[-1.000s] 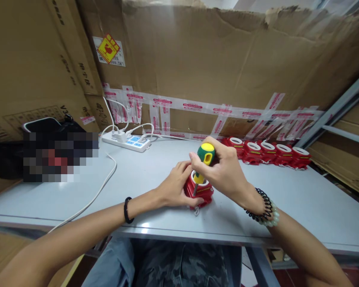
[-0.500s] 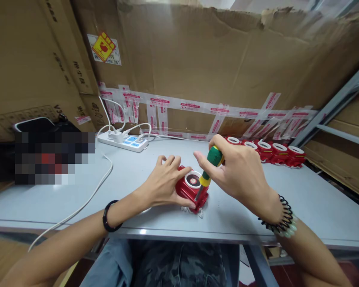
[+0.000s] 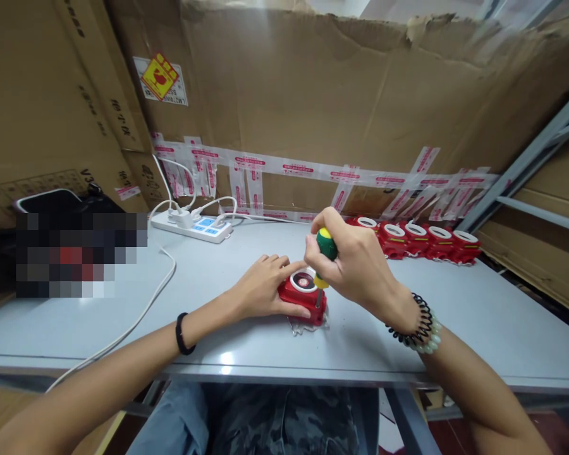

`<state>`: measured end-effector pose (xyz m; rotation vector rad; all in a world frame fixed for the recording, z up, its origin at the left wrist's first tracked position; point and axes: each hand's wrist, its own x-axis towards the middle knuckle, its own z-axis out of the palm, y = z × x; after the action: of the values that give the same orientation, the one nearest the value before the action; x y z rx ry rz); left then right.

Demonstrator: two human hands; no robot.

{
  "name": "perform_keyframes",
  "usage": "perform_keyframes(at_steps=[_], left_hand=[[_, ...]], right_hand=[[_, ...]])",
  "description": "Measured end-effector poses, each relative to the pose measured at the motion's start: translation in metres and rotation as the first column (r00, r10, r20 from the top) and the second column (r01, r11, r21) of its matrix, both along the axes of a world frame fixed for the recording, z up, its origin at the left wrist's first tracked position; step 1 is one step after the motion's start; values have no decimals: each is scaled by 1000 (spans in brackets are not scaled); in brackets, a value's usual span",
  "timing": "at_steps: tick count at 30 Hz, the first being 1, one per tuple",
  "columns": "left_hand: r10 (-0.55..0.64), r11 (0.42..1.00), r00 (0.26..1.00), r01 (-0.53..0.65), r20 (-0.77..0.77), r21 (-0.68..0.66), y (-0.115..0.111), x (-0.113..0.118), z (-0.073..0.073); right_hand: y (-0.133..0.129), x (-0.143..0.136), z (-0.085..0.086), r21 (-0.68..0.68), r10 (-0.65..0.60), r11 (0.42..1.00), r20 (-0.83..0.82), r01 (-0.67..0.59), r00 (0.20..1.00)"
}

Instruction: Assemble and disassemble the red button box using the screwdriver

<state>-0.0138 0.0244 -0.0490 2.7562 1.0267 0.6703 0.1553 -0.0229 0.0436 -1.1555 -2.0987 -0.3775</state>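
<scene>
A red device (image 3: pixel 291 294) with a white ring around a dark round centre lies on the table in front of me. My left hand (image 3: pixel 260 287) grips it from the left, thumb along the near side and fingers over the far side. In my right hand (image 3: pixel 355 262) is a screwdriver (image 3: pixel 326 245) with a green and yellow handle, held nearly upright. Its metal shaft meets the device's near right corner; the tip itself is too small to make out. A thin pale chain or cord (image 3: pixel 299 327) trails from the device's near edge.
Several similar red devices (image 3: pixel 440 245) stand in a row at the back right. A white power strip (image 3: pixel 211 235) with plugs sits at the back left, its cable (image 3: pixel 161 287) running to the front edge. Cardboard (image 3: pixel 284 95) walls the back; a metal shelf frame (image 3: pixel 516 170) borders the right.
My right hand has brought the screwdriver more upright and slightly left, closing further round the handle. The left hand's fingers lie flatter against the red device, which has turned a little.
</scene>
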Motion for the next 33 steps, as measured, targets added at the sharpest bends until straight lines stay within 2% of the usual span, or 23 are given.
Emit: perform_keyframes(at_steps=[4,6,9,12,16,20,23,27,29,31,33], left_hand=[[147,986,985,-138,-91,95,0,4,0],[184,979,979,-175,-87,107,0,5,-1],[192,978,980,-187,-57,90,-1,5,-1],[201,976,979,-198,-30,92,-3,6,-1],[209,974,977,-205,-31,92,-2,7,-1],[195,977,980,-191,-33,96,1,6,-5],[200,976,979,-196,-32,94,1,7,-6],[210,975,977,-207,-27,86,0,8,-7],[214,974,976,-211,-35,86,-1,8,-6],[223,972,974,-219,-43,86,-2,8,-5],[236,968,971,-230,-48,96,-3,9,-4]], right_hand=[[5,0,6,45,-279,960,51,277,959],[8,-1,8,67,-363,931,58,359,930],[12,0,8,61,-402,915,51,399,914],[18,3,6,0,-398,917,24,398,917],[20,4,4,-75,-284,957,-47,280,958],[18,5,10,-162,-1,987,-44,-6,999],[21,12,17,-285,216,933,-48,-221,975],[29,26,24,-380,378,841,-98,-386,921],[30,31,27,-396,432,812,-87,-429,898],[28,35,31,-421,425,813,-43,-402,904],[26,34,33,-417,269,882,64,-219,961]])
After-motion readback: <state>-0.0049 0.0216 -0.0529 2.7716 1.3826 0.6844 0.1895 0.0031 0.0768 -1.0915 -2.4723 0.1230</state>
